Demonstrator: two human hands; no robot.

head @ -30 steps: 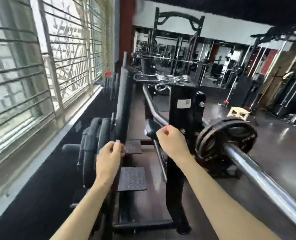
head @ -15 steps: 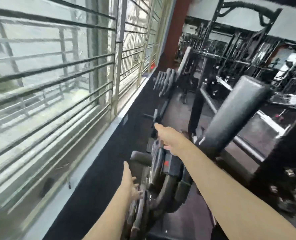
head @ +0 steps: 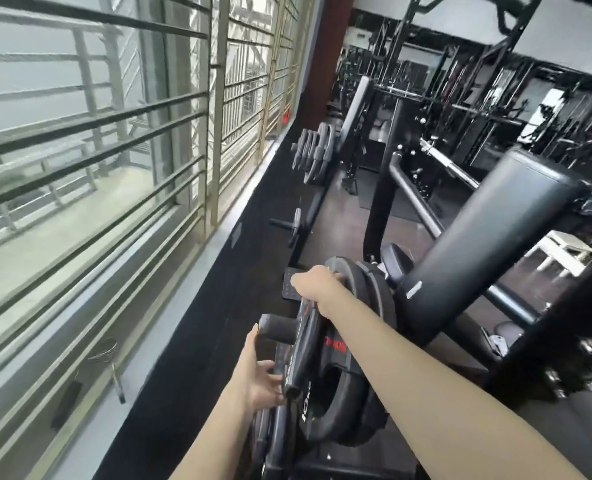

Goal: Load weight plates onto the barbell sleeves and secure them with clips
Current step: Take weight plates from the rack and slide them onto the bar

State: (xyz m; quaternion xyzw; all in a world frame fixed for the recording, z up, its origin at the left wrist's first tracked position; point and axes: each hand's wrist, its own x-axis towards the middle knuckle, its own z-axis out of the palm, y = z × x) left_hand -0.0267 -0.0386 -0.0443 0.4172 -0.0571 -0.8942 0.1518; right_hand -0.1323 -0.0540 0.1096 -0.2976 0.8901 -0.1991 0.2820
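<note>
**Item: weight plate on storage peg, being taken up for loading**

Location: outermost weight plate (head: pixel 322 344) hangs on the storage peg (head: pixel 275 329) of a plate rack beside the barred window (head: pixel 97 150); thicker black plates sit just behind it on the same peg; the barbell itself is not in view.

Hands: right hand (head: pixel 317 284) lies over the plate's top rim, fingers curled round the far edge and gripping it; left hand (head: pixel 261 377) is at the lower rim, fingers bent against the edge, thumb apart; whether it has a full hold cannot be told.

Handling, as judgement: the step in hand appears to be drawing the plate off the peg; best done by keeping the plate square to the peg so the bore does not bind, sliding it straight out along the peg, and settling the lower hand under the rim before the weight comes free; fingers kept clear of the neighbouring plates.

Markings: white "10KG" near the lower rim, read sideways; red lettering on the plate face, too blurred to read; no brand legible.

Also present: further plates (head: pixel 313 152) racked farther along the wall; a padded roller (head: pixel 488 251) to the right.
</note>
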